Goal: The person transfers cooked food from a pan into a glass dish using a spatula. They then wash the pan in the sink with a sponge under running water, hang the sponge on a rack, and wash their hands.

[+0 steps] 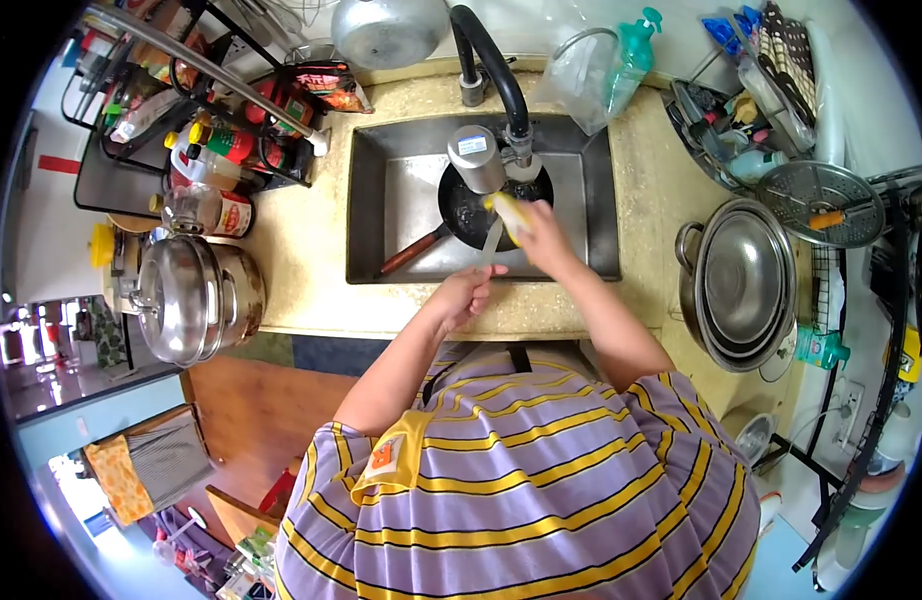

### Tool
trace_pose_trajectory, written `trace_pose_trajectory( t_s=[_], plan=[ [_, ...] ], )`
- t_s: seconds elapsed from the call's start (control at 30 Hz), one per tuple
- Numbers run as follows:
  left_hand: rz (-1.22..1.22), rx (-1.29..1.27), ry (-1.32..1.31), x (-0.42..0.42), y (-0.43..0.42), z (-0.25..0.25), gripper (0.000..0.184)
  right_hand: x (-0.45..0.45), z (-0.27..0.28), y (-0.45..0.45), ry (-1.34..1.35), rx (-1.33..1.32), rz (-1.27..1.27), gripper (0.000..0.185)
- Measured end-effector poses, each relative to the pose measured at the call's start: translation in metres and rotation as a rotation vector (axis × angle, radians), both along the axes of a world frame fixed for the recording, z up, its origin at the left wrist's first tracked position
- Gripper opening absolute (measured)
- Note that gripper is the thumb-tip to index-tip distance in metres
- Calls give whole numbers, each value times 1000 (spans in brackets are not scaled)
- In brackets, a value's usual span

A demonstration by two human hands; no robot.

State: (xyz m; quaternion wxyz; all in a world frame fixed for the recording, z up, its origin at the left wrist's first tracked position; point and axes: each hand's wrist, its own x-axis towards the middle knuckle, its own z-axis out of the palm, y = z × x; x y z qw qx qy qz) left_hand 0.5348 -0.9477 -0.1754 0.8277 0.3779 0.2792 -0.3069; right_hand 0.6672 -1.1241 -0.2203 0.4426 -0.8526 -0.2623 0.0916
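Observation:
My right hand (544, 240) is closed around a yellow-and-white sponge (508, 213) above the sink. In my left hand (465, 297), closed at the sink's front edge, is a narrow, pale, flat utensil (492, 241). The utensil points up toward the sponge, and its exact kind is unclear. Below both hands a black wok (465, 212) with a brown wooden handle lies in the dark grey sink (376, 215). Its handle points to the front left. Over the wok hangs the black faucet (517, 105) with a silver cylinder (474, 158) at its outlet.
To the left stand a lidded steel pot (176, 300) and a rack of bottles (221, 143). Nested steel basins (746, 275) sit on the right of the counter, near a metal strainer (831, 200). A green pump bottle (633, 60) and a large round metal pan (389, 30) are behind the sink.

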Motion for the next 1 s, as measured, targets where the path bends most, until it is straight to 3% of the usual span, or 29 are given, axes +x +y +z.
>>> trace_pose_trajectory(
  t_s=[0.03,0.1,0.3,0.4,0.5,0.53,0.63,0.83,1.0],
  plan=[
    [-8,14,-14,3,2,5,29,-8,19,4,64,-48,184,56],
    [-20,44,-39,9,6,13,29,-26,43,11,-160,-34,379,66],
    [-70,-1,3,9,21,4,31,-26,32,7,-97,-55,570,72],
    [-80,1,-26,7,24,14,30,-19,34,7,-164,-56,580,67],
    [-141,-55,-66,9,28,17,31,-11,34,14,-209,64,544,55],
    [-137,-44,-23,11,25,24,31,-12,37,17,-340,97,445,42],
    [-64,-124,-55,12,21,23,30,-6,24,20,-403,65,377,32],
    [-52,-149,-84,8,19,39,38,69,-34,14,-516,24,82,32],
    [-35,-136,-45,17,38,32,33,46,-19,30,-520,-27,200,32]
  ],
)
